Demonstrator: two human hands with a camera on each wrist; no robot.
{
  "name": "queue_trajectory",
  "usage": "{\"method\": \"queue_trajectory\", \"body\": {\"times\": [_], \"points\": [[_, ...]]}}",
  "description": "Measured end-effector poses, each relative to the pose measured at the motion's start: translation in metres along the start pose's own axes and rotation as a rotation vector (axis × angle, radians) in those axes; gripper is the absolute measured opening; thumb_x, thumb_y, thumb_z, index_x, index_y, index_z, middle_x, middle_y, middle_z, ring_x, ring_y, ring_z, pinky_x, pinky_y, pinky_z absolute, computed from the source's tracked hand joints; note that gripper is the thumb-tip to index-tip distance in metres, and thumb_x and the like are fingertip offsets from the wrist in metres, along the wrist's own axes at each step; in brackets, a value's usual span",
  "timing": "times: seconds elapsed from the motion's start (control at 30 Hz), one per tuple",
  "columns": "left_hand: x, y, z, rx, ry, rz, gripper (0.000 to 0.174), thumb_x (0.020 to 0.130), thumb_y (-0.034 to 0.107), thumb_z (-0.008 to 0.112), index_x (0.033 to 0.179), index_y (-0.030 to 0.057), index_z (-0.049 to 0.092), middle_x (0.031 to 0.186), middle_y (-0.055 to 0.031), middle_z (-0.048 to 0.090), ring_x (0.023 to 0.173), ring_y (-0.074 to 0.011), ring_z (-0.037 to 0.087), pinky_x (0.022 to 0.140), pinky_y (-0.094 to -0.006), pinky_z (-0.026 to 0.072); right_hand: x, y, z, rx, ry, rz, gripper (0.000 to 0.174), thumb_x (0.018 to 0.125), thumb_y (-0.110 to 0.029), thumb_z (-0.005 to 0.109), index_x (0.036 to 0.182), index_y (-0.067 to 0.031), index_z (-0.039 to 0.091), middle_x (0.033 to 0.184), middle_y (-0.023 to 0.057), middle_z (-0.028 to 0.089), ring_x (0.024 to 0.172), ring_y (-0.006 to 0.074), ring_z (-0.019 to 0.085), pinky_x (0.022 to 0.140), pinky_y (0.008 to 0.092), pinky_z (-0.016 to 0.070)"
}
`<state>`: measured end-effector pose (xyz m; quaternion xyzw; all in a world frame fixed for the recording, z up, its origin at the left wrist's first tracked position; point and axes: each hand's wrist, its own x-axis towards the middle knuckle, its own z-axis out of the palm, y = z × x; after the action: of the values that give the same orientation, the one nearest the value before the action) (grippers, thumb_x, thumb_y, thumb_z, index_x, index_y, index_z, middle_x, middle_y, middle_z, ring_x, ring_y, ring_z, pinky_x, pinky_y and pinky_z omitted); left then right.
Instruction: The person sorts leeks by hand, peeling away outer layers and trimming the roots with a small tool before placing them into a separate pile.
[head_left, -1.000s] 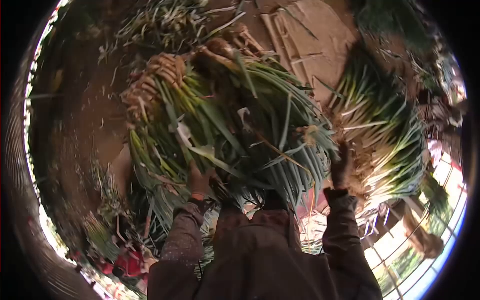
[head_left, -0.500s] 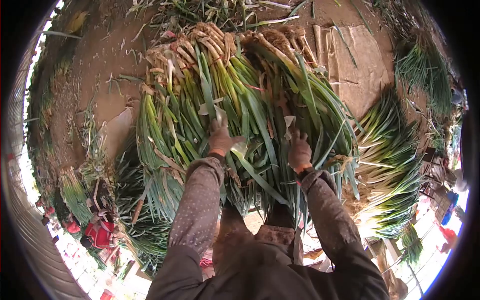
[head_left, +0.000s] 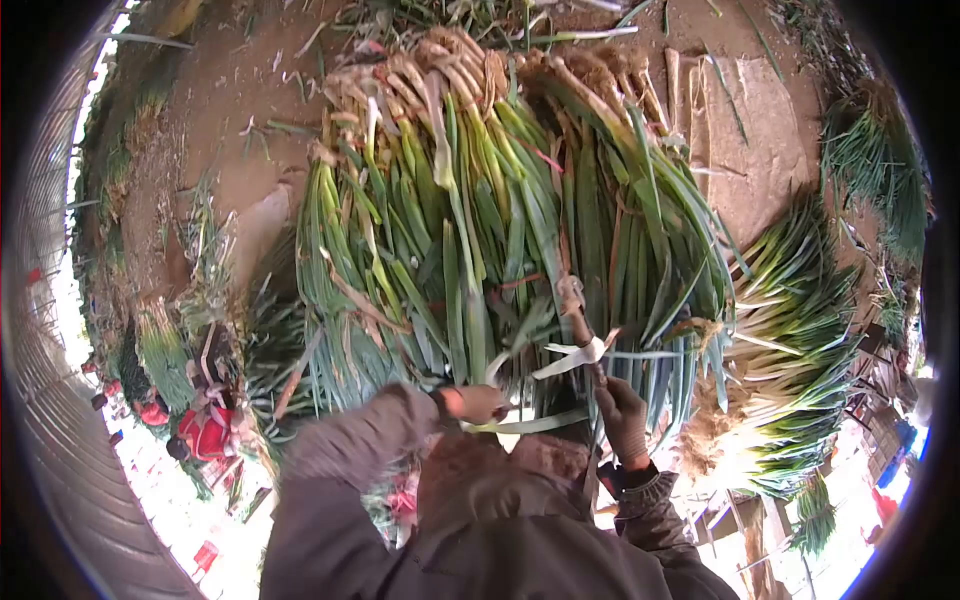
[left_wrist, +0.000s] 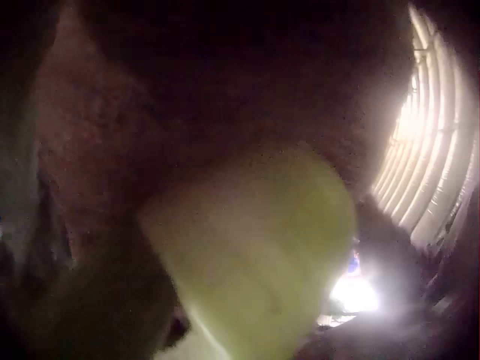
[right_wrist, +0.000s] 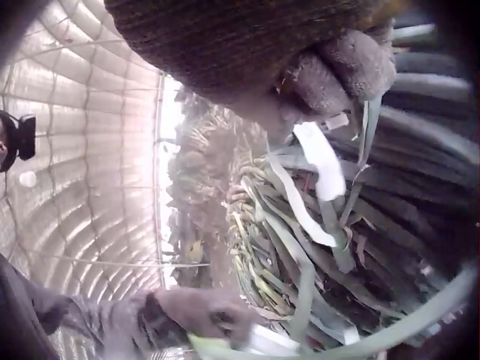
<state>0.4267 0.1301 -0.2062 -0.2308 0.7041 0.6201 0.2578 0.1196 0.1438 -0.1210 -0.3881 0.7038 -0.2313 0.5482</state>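
Observation:
A broad spread of leeks [head_left: 480,210] lies before the person, roots away and green leaves toward the body. Low over the leaf ends, the gloved right hand [head_left: 627,415] grips a thin brown stalk [head_left: 578,318] with pale leaf strips [head_left: 570,357] hanging from it. Its curled fingers [right_wrist: 352,67] show at the top of the right wrist view. Close to the lap, the left hand [head_left: 480,403] holds a green leaf strip [head_left: 535,424]. In the left wrist view a pale green leaf [left_wrist: 262,247] fills the middle, while the left fingers are dark and blurred.
Scallions [head_left: 790,360] with pale roots are piled to the right, beyond them another green bunch [head_left: 875,160]. A flattened cardboard sheet [head_left: 745,140] lies on the dirt floor at the back. Leaf scraps [head_left: 470,15] litter the far edge. A person in red [head_left: 207,432] is at lower left.
Both hands came in over the leeks, then drew back toward the body. The right hand now has the brown stalk; the left has moved down to the lap with a leaf strip.

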Motion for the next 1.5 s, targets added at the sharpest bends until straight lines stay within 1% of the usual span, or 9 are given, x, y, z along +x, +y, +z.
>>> {"method": "queue_trajectory", "body": {"times": [0.1,0.37,0.57,0.7,0.93,1.07,1.13,1.27,1.5], "points": [[-0.09,-0.02,-0.132,-0.341,-0.216,0.013,0.042,0.094,0.019,0.065,0.133,0.0041,0.063,0.126,-0.0184,0.068,0.114,-0.0271,0.066,0.101,-0.0444,0.0524,-0.024,0.019,-0.022,-0.05,0.077,0.059,0.023,0.099,-0.013,0.065,0.113,0.0044,0.068,0.085,0.0052,0.067,0.081,0.0099,0.059,0.073,0.0273,0.0495],[-0.226,-0.071,-0.429,0.44,1.142,-0.789,0.096,0.076,0.051,0.076,0.147,-0.0025,0.039,0.14,-0.0273,0.054,0.13,-0.0356,0.053,0.112,-0.044,0.0426,-0.028,0.021,-0.053,-0.026,0.139,0.022,0.024,0.1,-0.017,0.061,0.107,0.0052,0.067,0.076,0.001,0.056,0.069,0.009,0.048,0.062,0.0276,0.0402],[-0.038,-0.132,-0.273,-0.108,1.036,-0.654,0.14,0.062,0.075,0.084,0.157,-0.0074,0.021,0.151,-0.034,0.044,0.142,-0.0419,0.044,0.12,-0.0437,0.0352,-0.032,0.022,-0.039,0.022,0.083,0.04,0.022,0.097,-0.013,0.064,0.11,0.0044,0.067,0.082,0.0037,0.062,0.075,0.0097,0.052,0.067,0.0281,0.0442],[0.075,-0.086,-0.11,0.169,1.132,-0.826,0.096,0.073,0.016,0.082,0.153,0.0008,0.031,0.148,-0.0271,0.039,0.13,-0.0494,0.048,0.109,-0.0515,0.0453,-0.032,0.026,-0.04,-0.043,0.006,0.079,0.021,0.096,-0.013,0.065,0.111,0.0022,0.068,0.083,0.0078,0.065,0.075,0.0111,0.056,0.069,0.0296,0.0475],[0.079,-0.031,-0.049,-0.205,1.37,-0.636,0.063,0.086,-0.008,0.052,0.147,0.008,0.044,0.13,-0.0276,0.048,0.103,-0.0514,0.059,0.086,-0.0555,0.0513,-0.02,0.028,-0.041,-0.108,-0.023,-0.004,0.021,0.097,-0.013,0.064,0.11,0.0025,0.067,0.083,0.0103,0.066,0.075,0.0123,0.058,0.069,0.0306,0.0482],[0.045,0.022,0.024,-0.257,0.635,-0.553,0.067,0.086,-0.008,0.047,0.151,0.0089,0.045,0.123,-0.0297,0.054,0.096,-0.0467,0.065,0.084,-0.0514,0.0541,-0.015,0.032,-0.045,-0.085,0.007,-0.013,0.02,0.096,-0.013,0.064,0.109,0.0028,0.068,0.082,0.0128,0.067,0.074,0.0138,0.06,0.068,0.0311,0.0492],[0.017,0.026,0.063,-0.105,0.189,0.132,0.064,0.086,0.0,0.054,0.149,0.0102,0.048,0.118,-0.0254,0.065,0.106,-0.0404,0.066,0.092,-0.0446,0.0535,-0.013,0.027,-0.052,-0.099,0.031,0.004,0.02,0.096,-0.012,0.064,0.109,0.0026,0.068,0.081,0.0131,0.067,0.073,0.0141,0.061,0.068,0.0315,0.0494],[-0.069,0.028,-0.116,-0.009,-0.29,0.126,0.063,0.088,0.008,0.067,0.148,0.0059,0.048,0.14,-0.0149,0.059,0.128,-0.0297,0.056,0.115,-0.0428,0.0407,-0.01,0.029,-0.062,-0.076,0.064,0.01,0.02,0.094,-0.01,0.065,0.11,0.0016,0.07,0.08,0.0123,0.068,0.074,0.0131,0.062,0.068,0.0312,0.0501],[-0.195,-0.015,-0.412,0.613,1.116,-0.789,0.054,0.093,0.031,0.065,0.138,0.005,0.052,0.123,-0.0108,0.061,0.111,-0.0235,0.059,0.099,-0.0386,0.0477,-0.021,0.026,-0.069,0.03,0.062,0.002,0.02,0.095,-0.01,0.066,0.11,0.0027,0.07,0.082,0.0102,0.07,0.077,0.0108,0.061,0.07,0.0296,0.0503]]}}
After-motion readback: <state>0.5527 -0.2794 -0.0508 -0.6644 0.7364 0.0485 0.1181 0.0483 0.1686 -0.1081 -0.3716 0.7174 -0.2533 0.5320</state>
